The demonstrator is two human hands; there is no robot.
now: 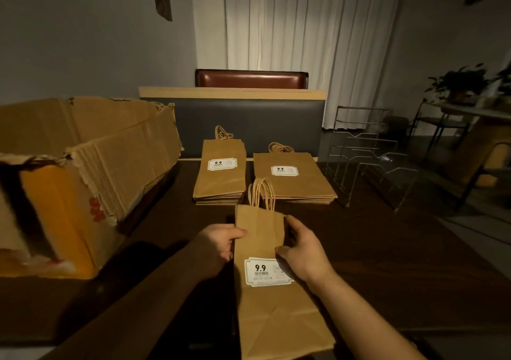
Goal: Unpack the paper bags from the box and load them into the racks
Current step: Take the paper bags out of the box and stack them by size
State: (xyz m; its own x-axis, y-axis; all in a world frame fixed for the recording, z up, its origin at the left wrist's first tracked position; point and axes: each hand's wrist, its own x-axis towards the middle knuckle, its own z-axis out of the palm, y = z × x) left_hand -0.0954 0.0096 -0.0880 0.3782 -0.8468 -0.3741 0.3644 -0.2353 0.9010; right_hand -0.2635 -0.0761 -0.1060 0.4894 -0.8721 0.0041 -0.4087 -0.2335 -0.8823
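Here, both hands grip one flat paper bag (265, 285) near the worktop's (401, 263) near edge: the left hand (218, 245) pinches its left side, the right hand (300, 252) curls over its right side. The bag's long axis runs away from the person, handles farthest. The wire racks (365, 155) stand at the far right, nearer the right hand; the box (83, 166) sits along the left edge

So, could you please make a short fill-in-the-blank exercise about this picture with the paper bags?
1. Both hands hold one paper bag; its white label shows the number ____.
2. Beyond it, ____ stacks of bags lie on the dark table.
3. The torn cardboard box stands on the person's ____ side.
4. The wire racks hold ____ bags.

Missing words: 9.9; two; left; no
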